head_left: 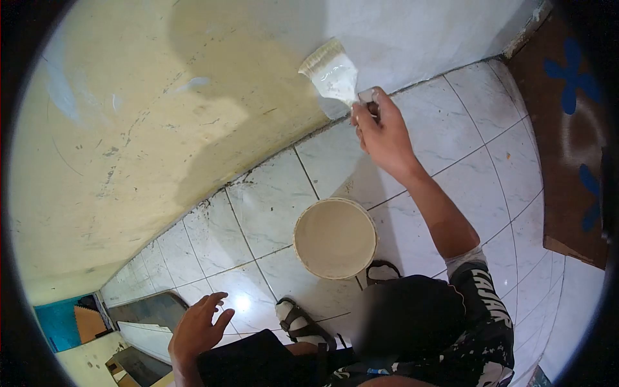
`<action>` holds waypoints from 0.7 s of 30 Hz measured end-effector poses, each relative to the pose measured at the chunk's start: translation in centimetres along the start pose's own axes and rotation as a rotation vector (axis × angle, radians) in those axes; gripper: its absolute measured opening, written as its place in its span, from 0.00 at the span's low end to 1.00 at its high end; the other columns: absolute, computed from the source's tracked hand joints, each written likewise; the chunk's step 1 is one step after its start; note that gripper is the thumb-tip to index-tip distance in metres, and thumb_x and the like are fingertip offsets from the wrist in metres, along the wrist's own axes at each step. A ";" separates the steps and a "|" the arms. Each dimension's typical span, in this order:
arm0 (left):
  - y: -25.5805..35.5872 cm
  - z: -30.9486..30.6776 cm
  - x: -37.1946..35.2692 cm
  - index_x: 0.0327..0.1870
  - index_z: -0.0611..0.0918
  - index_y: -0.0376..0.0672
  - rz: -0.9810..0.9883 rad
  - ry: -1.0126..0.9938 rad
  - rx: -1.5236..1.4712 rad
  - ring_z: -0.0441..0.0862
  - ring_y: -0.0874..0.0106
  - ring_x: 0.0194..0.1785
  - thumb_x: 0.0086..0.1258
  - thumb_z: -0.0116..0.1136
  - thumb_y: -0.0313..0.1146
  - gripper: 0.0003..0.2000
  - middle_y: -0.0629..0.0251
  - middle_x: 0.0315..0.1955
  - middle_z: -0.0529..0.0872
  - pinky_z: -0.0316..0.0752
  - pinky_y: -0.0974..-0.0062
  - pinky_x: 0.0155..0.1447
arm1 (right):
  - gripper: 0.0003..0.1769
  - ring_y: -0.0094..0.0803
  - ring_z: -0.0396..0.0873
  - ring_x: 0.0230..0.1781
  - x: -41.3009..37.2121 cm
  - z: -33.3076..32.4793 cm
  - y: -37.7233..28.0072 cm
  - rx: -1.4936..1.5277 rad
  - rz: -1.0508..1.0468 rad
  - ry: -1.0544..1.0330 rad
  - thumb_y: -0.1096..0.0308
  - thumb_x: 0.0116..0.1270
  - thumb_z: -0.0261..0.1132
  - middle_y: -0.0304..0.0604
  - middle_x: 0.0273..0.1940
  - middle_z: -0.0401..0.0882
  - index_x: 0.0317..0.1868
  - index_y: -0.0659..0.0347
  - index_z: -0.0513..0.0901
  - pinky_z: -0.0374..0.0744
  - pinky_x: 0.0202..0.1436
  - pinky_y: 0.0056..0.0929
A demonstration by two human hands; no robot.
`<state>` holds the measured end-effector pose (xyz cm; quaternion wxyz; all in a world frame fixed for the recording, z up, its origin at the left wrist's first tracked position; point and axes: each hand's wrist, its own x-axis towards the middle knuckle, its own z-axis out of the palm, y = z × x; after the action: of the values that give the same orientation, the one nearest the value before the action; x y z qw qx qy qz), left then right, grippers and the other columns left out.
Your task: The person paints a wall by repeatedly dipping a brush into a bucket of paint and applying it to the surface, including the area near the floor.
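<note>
My right hand point(385, 132) is closed on the handle of a wide paint brush point(336, 75), whose bristles point up and left against or just in front of the wall point(148, 84). White paint coats the brush body. Around it the wall changes from yellowish to whitish paint. My left hand point(201, 327) hangs low on the left, fingers apart and holding nothing. Between the hands, a round cream bucket point(335, 238) stands on the floor; its inside looks pale, and the level of any paint cannot be made out.
White floor tiles point(271, 200) meet the wall along a dirty edge. A brown panel with blue shapes point(570, 129) stands at the right. My sandalled feet point(303, 322) are close below the bucket. Flat dark-topped objects point(151, 309) lie at the lower left.
</note>
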<state>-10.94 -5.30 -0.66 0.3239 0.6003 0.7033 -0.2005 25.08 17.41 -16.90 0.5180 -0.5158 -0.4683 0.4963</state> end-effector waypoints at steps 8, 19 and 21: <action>0.8 -0.3 -0.4 0.63 0.80 0.39 -0.057 -0.038 -0.027 0.85 0.52 0.58 0.78 0.59 0.45 0.22 0.47 0.53 0.87 0.78 0.59 0.61 | 0.21 0.37 0.82 0.28 -1.5 -1.6 10.6 -0.532 -0.171 0.127 0.63 0.73 0.67 0.51 0.27 0.77 0.52 0.76 0.75 0.79 0.35 0.40; 0.3 0.0 -0.9 0.65 0.79 0.40 -0.008 -0.037 -0.005 0.87 0.54 0.55 0.78 0.59 0.46 0.23 0.48 0.53 0.88 0.80 0.61 0.58 | 0.11 0.18 0.63 0.17 2.5 0.2 4.9 0.112 0.349 -0.036 0.66 0.80 0.58 0.38 0.28 0.73 0.41 0.64 0.70 0.58 0.15 0.25; 0.4 0.0 -1.0 0.64 0.80 0.39 -0.032 -0.048 -0.025 0.86 0.52 0.56 0.78 0.58 0.47 0.23 0.47 0.52 0.88 0.79 0.61 0.61 | 0.11 0.18 0.61 0.16 2.4 0.6 0.4 0.053 0.253 -0.066 0.66 0.80 0.58 0.36 0.28 0.72 0.40 0.63 0.70 0.57 0.15 0.24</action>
<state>-10.53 -5.90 0.08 0.3448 0.5797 0.7074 -0.2112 24.59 19.82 -17.36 0.4490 -0.5403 -0.4029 0.5867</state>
